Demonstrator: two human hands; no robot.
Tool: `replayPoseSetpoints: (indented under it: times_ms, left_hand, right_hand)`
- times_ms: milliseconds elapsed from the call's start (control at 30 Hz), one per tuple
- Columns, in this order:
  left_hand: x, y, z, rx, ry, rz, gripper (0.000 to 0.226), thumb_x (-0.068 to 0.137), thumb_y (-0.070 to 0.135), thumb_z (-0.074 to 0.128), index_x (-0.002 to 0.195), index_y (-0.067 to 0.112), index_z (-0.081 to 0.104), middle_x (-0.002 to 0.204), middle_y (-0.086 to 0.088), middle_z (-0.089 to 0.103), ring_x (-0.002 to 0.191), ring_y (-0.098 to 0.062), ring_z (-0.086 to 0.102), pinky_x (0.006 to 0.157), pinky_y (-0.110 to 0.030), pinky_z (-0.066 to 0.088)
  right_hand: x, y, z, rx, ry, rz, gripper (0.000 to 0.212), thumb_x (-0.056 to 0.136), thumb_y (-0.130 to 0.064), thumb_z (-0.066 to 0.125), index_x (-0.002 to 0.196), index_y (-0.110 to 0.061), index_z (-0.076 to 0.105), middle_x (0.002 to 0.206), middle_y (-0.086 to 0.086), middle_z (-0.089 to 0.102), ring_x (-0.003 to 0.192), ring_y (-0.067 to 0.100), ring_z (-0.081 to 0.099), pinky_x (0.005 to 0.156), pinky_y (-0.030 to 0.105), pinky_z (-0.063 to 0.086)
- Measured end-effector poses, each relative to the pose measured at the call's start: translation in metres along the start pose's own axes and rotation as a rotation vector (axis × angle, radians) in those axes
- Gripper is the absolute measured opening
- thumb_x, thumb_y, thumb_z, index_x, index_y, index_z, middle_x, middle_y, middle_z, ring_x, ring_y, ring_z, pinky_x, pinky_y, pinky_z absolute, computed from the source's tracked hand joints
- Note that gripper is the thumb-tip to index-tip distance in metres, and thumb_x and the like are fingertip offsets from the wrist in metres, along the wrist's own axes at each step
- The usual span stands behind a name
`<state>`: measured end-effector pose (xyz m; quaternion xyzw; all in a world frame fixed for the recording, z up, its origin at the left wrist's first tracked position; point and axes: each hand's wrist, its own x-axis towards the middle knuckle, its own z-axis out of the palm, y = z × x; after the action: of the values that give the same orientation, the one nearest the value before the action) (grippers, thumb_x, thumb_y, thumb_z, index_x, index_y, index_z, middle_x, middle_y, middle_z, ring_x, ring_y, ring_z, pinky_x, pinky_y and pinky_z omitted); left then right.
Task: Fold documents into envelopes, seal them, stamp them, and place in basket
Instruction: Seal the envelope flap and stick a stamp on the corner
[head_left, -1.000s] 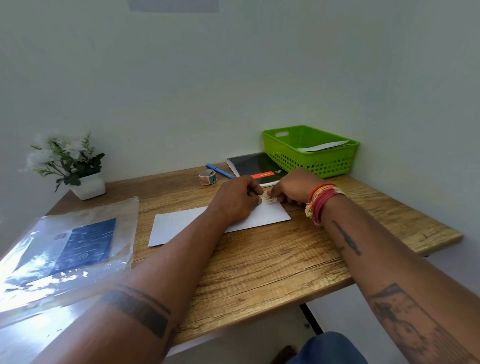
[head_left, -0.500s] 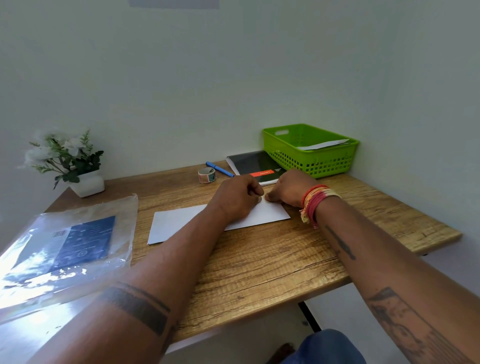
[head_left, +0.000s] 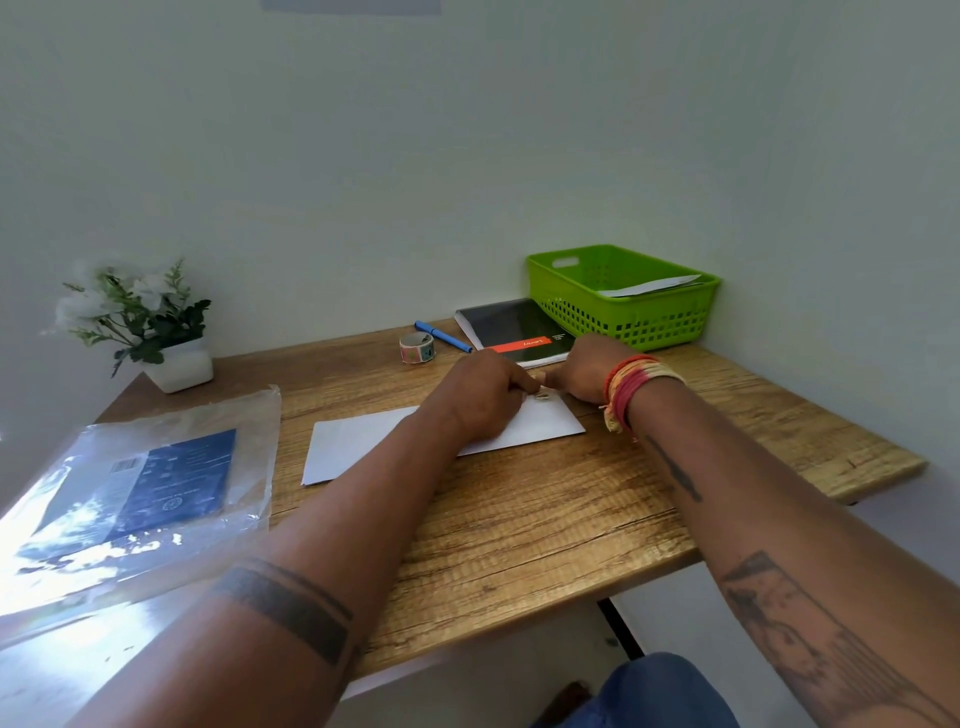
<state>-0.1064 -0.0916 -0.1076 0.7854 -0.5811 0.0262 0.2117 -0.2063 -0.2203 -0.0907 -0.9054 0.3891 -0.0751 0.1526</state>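
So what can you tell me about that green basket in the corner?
The green basket is a rectangular tub of what looks like plastic, with solid upper walls, a grid of small holes lower down and a handle slot in its far-left end. It stands upright at the desk's far right corner by the walls. White paper lies in it, poking above the rim. Its near-left corner seems to overlap a dark notebook. Neither hand touches it.

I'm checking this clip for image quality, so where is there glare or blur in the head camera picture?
Head view: strong glare washes out the plastic sleeve at lower left, hiding part of its print; the potted plant near the left edge looks soft and overexposed; wide-angle bending curves the table edge; the envelope and green basket are evenly lit and sharp.
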Motion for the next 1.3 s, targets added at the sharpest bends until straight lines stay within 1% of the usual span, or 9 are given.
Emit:
replayPoseSetpoints:
  times_ms: [167, 333, 533, 733, 833, 1000, 1133, 1233, 1300]
  left_hand:
    - [0.0, -0.001, -0.001, 0.024, -0.001, 0.006, 0.03, 0.1, 0.016, 0.055, 0.123, 0.022, 0.073, 0.126, 0.004, 0.07, 0.116, -0.016, 0.061, 0.095, -0.021, 0.039]
    - [0.003, -0.003, 0.0, 0.011, -0.004, -0.04, 0.028, 0.101, 0.019, 0.056, 0.122, 0.025, 0.074, 0.129, 0.005, 0.069, 0.117, -0.014, 0.059, 0.093, -0.019, 0.038]
    - [0.001, -0.003, -0.001, 0.002, -0.019, -0.04, 0.028, 0.101, 0.019, 0.057, 0.123, 0.025, 0.072, 0.13, 0.003, 0.068, 0.118, -0.016, 0.059, 0.092, -0.019, 0.038]
    - [-0.002, -0.002, 0.0, -0.035, -0.023, -0.065, 0.029, 0.101, 0.018, 0.056, 0.124, 0.024, 0.072, 0.132, 0.005, 0.067, 0.122, -0.015, 0.058, 0.097, -0.019, 0.036]
    - [-0.005, -0.004, 0.001, -0.083, 0.002, -0.105, 0.028, 0.099, 0.017, 0.059, 0.125, 0.022, 0.07, 0.129, 0.002, 0.067, 0.119, -0.016, 0.058, 0.096, -0.022, 0.039]
    - [-0.004, -0.005, 0.004, -0.086, 0.062, -0.221, 0.036, 0.094, 0.028, 0.069, 0.127, 0.018, 0.067, 0.122, -0.006, 0.067, 0.107, -0.017, 0.059, 0.091, -0.028, 0.046]
    - [-0.004, 0.002, 0.012, 0.19, 0.121, -0.22, 0.028, 0.095, 0.044, 0.062, 0.113, 0.027, 0.075, 0.118, -0.005, 0.068, 0.11, -0.025, 0.059, 0.093, -0.043, 0.049]
    - [-0.004, 0.003, 0.012, 0.071, 0.127, -0.306, 0.013, 0.094, 0.042, 0.065, 0.097, 0.031, 0.071, 0.111, 0.003, 0.068, 0.11, -0.022, 0.059, 0.095, -0.047, 0.046]
    - [-0.005, 0.002, 0.009, -0.007, 0.136, -0.314, 0.007, 0.094, 0.037, 0.066, 0.09, 0.031, 0.064, 0.104, 0.007, 0.068, 0.105, -0.018, 0.059, 0.097, -0.048, 0.044]
  right_hand:
    - [0.003, -0.001, -0.001, -0.048, 0.01, -0.019, 0.035, 0.095, -0.033, 0.063, 0.116, -0.005, 0.065, 0.119, 0.014, 0.067, 0.106, 0.03, 0.063, 0.073, 0.027, 0.042]
    - [0.003, 0.005, -0.001, -0.059, -0.067, -0.041, 0.049, 0.084, -0.055, 0.071, 0.066, -0.015, 0.051, 0.078, 0.007, 0.058, 0.079, 0.026, 0.056, 0.052, 0.026, 0.032]
    - [0.0, 0.005, -0.014, -0.078, -0.196, -0.046, 0.049, 0.079, -0.063, 0.07, 0.079, -0.014, 0.066, 0.072, 0.003, 0.065, 0.069, 0.021, 0.059, 0.065, 0.029, 0.042]
    - [0.0, 0.012, -0.023, 0.046, -0.324, -0.049, 0.044, 0.078, -0.045, 0.079, 0.093, -0.004, 0.074, 0.066, 0.004, 0.066, 0.07, 0.023, 0.058, 0.071, 0.033, 0.044]
    - [0.002, 0.02, -0.018, 0.191, -0.264, -0.012, 0.066, 0.064, -0.058, 0.079, 0.097, -0.002, 0.075, 0.072, 0.006, 0.07, 0.071, 0.022, 0.06, 0.076, 0.04, 0.051]
    - [-0.004, 0.006, -0.014, 0.014, -0.21, -0.053, 0.047, 0.082, -0.051, 0.075, 0.1, -0.008, 0.075, 0.079, 0.003, 0.069, 0.073, 0.02, 0.061, 0.067, 0.027, 0.045]
    - [-0.007, 0.008, -0.012, 0.04, -0.22, -0.111, 0.044, 0.087, -0.043, 0.073, 0.112, -0.006, 0.072, 0.111, 0.011, 0.072, 0.103, 0.028, 0.066, 0.094, 0.036, 0.05]
    - [-0.012, 0.011, -0.01, 0.084, -0.197, -0.152, 0.046, 0.09, -0.045, 0.068, 0.113, -0.005, 0.071, 0.119, 0.011, 0.068, 0.106, 0.026, 0.062, 0.095, 0.033, 0.046]
    - [-0.012, 0.013, -0.006, 0.131, -0.166, -0.163, 0.045, 0.092, -0.047, 0.065, 0.104, -0.004, 0.072, 0.108, 0.011, 0.068, 0.102, 0.026, 0.061, 0.088, 0.032, 0.046]
